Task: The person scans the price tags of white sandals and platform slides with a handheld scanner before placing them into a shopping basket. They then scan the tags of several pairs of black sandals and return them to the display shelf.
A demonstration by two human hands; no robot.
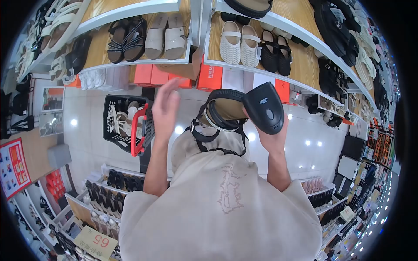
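Note:
My right hand is closed round a black handheld barcode scanner, which hides most of its fingers. A black strappy sandal with a tan insole hangs against the scanner's left side, in front of my body. It appears to be held by the same hand, though the grip on it is hidden. My left hand is raised to the left of the sandal, apart from it. Its fingers are stretched out, slightly blurred, with nothing in them.
A black basket with a red handle stands on the floor at left, holding light sandals. Ahead, a shelf bears pairs of shoes, including white clogs, above red boxes. Low shoe racks stand behind me.

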